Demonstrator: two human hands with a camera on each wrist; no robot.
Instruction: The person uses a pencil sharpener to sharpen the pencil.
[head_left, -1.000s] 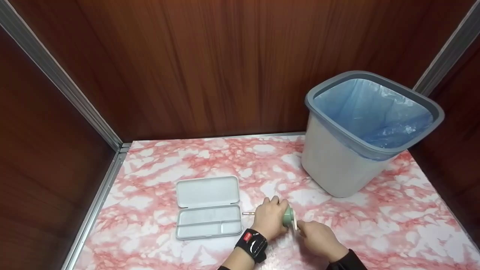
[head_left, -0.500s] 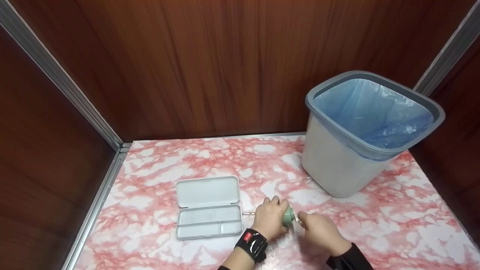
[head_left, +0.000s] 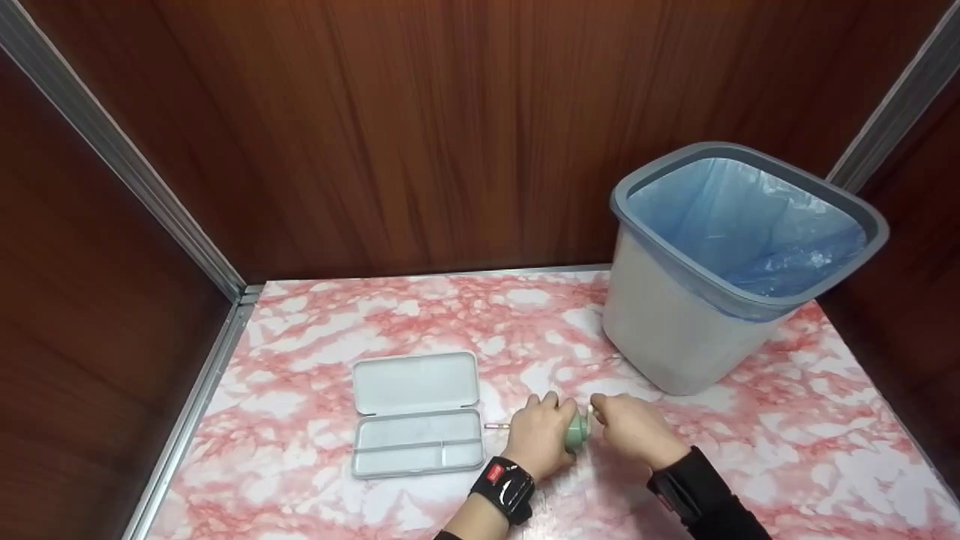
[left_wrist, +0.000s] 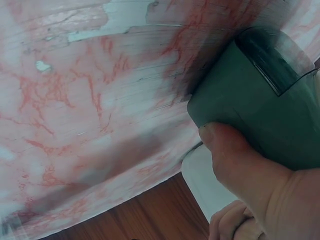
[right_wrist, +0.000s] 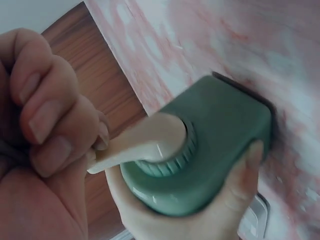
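A green hand-crank pencil sharpener (head_left: 577, 435) stands on the table in the head view. My left hand (head_left: 538, 436) grips its body from above; in the left wrist view the thumb (left_wrist: 250, 170) presses along its green side. A pencil (head_left: 496, 426) sticks out to the left from beneath that hand, the rest of it hidden. On the sharpener's right side, my right hand (head_left: 637, 429) pinches the end of the cream crank handle (right_wrist: 147, 140) with curled fingers. The right wrist view shows the crank slanting out from a ribbed green collar.
An open grey pencil case (head_left: 416, 384) with divided compartments lies left of the hands. At the back right stands a pale trash bin (head_left: 667, 322) with a grey rim and a blue liner. Wood-look panels (head_left: 450, 135) enclose the red-and-white marbled table (head_left: 315, 315).
My right hand has moved upward and round in the head view, turning the crank from pointing down to pointing up. The left hand, sharpener and pencil have stayed in place.
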